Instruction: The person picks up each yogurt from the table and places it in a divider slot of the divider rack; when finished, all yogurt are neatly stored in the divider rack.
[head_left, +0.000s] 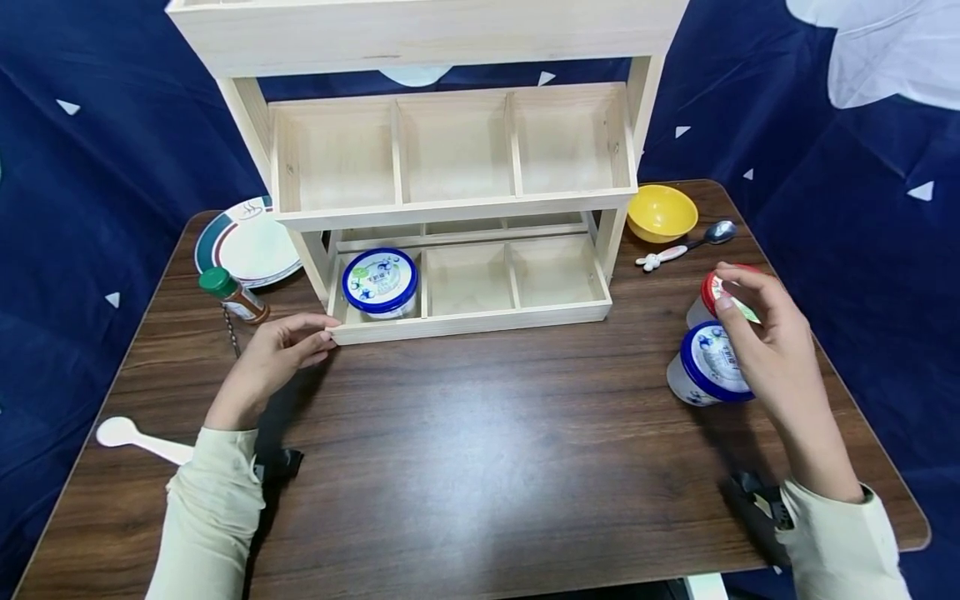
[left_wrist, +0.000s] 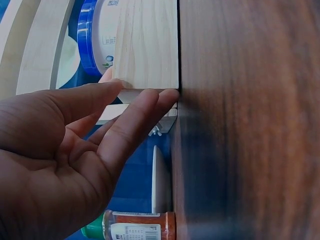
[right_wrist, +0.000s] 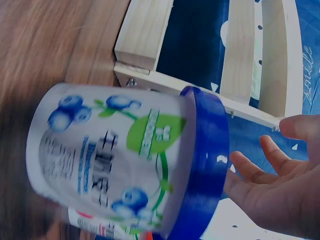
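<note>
My left hand (head_left: 328, 331) lies on the table with straight fingers (left_wrist: 145, 105) touching the front left corner of the wooden shelf rack (head_left: 465, 312). A blue-lidded yogurt cup (head_left: 379, 282) stands in the rack's bottom left compartment. At the right, my right hand (head_left: 726, 287) hovers with loosely spread fingers (right_wrist: 275, 195) over a second blue-lidded cup (head_left: 708, 367) and a red-lidded cup (head_left: 705, 293) behind it. It holds nothing. In the right wrist view the blue-lidded cup (right_wrist: 125, 165) fills the frame just beside the palm.
A green-capped spice bottle (head_left: 234, 295) and a plate (head_left: 247, 243) sit left of the rack. A white spoon (head_left: 142, 439) lies near the left table edge. A yellow bowl (head_left: 662, 212) and a metal spoon (head_left: 686, 247) sit right of the rack. The rack's other compartments hold nothing.
</note>
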